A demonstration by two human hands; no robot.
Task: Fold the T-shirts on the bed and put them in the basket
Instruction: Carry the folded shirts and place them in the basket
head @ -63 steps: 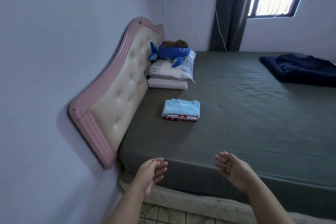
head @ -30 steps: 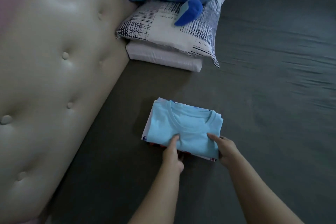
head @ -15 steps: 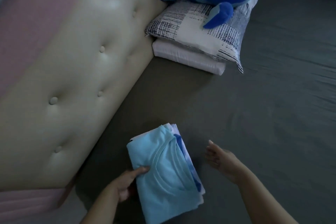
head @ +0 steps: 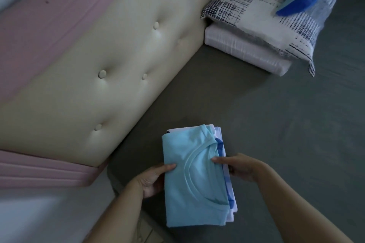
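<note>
Folding apparently done: T-shirts (head: 194, 179) stacked in a neat pile, light blue one on top, held over the near corner of the bed (head: 276, 124), just below the end of the headboard (head: 110, 61). Still left: carrying to the basket, nowhere in view. Left hand (head: 153, 178) clamped on the pile's left edge, thumb on top; right hand (head: 240, 166) clamped on the right edge, pile held between both.

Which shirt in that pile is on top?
The plain light blue T-shirt lies on top, its round collar showing. The others peek out only as white and blue edges along the pile's right side, beneath it.
</note>
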